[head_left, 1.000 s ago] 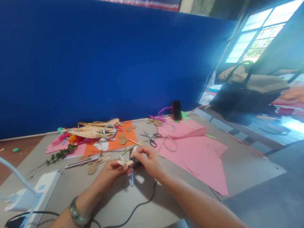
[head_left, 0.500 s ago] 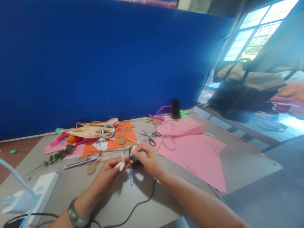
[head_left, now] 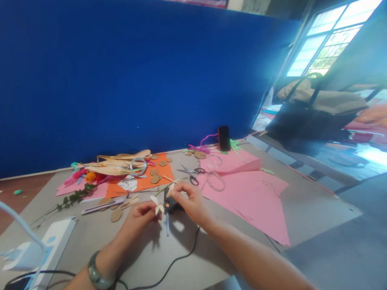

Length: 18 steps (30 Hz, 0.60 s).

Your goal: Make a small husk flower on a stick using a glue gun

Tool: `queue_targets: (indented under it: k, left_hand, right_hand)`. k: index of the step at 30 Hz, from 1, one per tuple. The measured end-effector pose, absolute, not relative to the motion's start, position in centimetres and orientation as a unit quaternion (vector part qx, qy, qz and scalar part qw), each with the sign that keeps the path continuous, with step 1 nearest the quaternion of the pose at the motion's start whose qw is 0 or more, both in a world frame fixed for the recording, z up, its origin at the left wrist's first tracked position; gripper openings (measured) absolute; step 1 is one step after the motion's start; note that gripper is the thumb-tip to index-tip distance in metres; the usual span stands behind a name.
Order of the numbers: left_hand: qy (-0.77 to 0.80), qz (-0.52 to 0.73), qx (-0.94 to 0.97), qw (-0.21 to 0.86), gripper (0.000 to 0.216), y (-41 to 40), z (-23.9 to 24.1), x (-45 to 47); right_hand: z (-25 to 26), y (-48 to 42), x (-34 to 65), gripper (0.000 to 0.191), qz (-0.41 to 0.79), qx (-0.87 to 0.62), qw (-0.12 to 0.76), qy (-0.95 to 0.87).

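My left hand (head_left: 139, 219) is closed in a pinch on a small cream flower (head_left: 157, 205) with several petals spread out. My right hand (head_left: 193, 203) pinches a single pale petal (head_left: 170, 189) between thumb and fingertips, a little to the right of the flower and apart from it. Between and beneath the hands lies a black hot glue gun (head_left: 169, 206), partly covered by my right fingers. A translucent glue stick (head_left: 167, 225) pokes out of it toward me. Scissors (head_left: 192, 174) lie open just beyond my right hand.
Corn husks (head_left: 115, 166), an orange sheet (head_left: 145, 186), and a ring of tape (head_left: 138, 166) lie at the back left. Pink paper (head_left: 250, 193) covers the right. A phone (head_left: 224, 138) leans against the blue panel (head_left: 151, 80). A power strip (head_left: 59, 245) and a black cord (head_left: 178, 258) are in front.
My left hand has turned the flower, so its petals now face more toward the right and up. My right hand keeps the petal in nearly the same place.
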<state>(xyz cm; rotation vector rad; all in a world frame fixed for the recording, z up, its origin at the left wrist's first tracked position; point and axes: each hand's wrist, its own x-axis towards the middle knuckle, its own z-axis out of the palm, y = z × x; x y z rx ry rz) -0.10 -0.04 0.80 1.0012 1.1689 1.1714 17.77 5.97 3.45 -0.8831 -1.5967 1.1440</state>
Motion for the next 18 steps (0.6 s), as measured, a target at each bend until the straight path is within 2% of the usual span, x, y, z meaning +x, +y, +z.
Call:
queue_targets:
  k: [9,18]
  left_hand:
    - [0.473,0.495,0.47,0.557,0.016,-0.2,0.7,-0.3]
    - [0.468,0.506,0.415,0.594,0.02,-0.2,0.7,0.1]
  right_hand:
    - [3.6,5.1,17.6,0.018,0.487,-0.332,0.451,-0.67]
    - [4.3,4.3,17.6,0.015,0.473,-0.312,0.462,-0.682]
